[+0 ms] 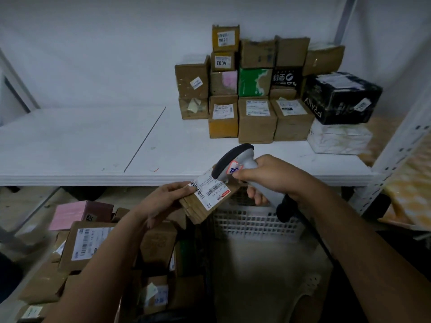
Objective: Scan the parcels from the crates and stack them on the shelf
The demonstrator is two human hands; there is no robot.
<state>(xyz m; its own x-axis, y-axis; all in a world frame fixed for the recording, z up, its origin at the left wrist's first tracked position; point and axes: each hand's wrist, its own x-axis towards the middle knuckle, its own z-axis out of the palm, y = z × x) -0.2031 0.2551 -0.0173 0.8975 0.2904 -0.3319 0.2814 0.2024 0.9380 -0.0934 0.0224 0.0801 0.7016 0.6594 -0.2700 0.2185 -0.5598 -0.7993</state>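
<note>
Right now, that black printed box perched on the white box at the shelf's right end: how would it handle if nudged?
The black printed box sits tilted on the white box, so it may tip or slide. Its squared edges suggest it is stiff. Weight can't be judged.

Parcel storeroom: labelled boxes [256, 89], shelf [93, 145]

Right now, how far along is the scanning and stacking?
Done: a stack of parcels already sits at the right end of the shelf. In hand: the left hand holds a brown parcel while the right hand aims the scanner at its label. Left: many parcels remain in the left crate; the white crate looks nearly empty.
</note>
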